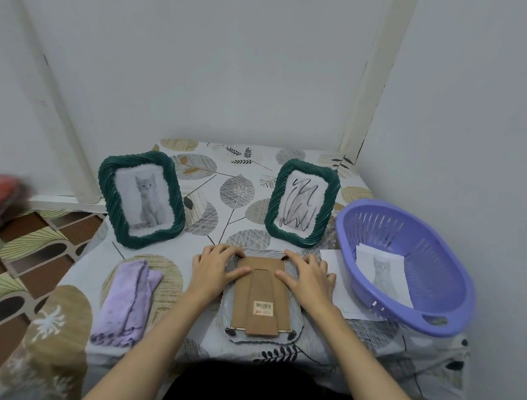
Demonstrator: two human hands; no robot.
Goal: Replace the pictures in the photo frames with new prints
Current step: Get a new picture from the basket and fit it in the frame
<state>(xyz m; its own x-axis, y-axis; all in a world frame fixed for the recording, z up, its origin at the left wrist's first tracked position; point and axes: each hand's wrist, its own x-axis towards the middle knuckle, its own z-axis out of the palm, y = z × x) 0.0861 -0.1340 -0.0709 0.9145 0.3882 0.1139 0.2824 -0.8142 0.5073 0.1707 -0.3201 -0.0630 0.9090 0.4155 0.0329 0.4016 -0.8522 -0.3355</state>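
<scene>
1. A table [251, 180] draped in a leaf-patterned tablecloth fills the corner between pale walls.
2. A purple plastic basket [442, 311] sits at the table's right edge, with a cat print [382, 272] lying inside against its near-left wall.
3. Two green twisted-rim photo frames stand upright at the back: the left frame [105, 187] shows a grey kitten picture, and the right frame [328, 205] shows a cat picture scribbled over in black.
4. A third frame [232, 304], pale with a wavy rim, lies face down at the front centre; its brown backing board [261, 294] with stand flap and barcode sticker faces up.
5. A folded lilac cloth [128, 299] lies left of that frame, apart from it.
6. The left hand [215, 268] rests flat and spread on the frame's upper left corner, thumb on the backing board, grasping nothing.
7. The right hand [309, 279] mirrors it on the upper right corner, fingers spread, thumb pressed on the board.
</scene>
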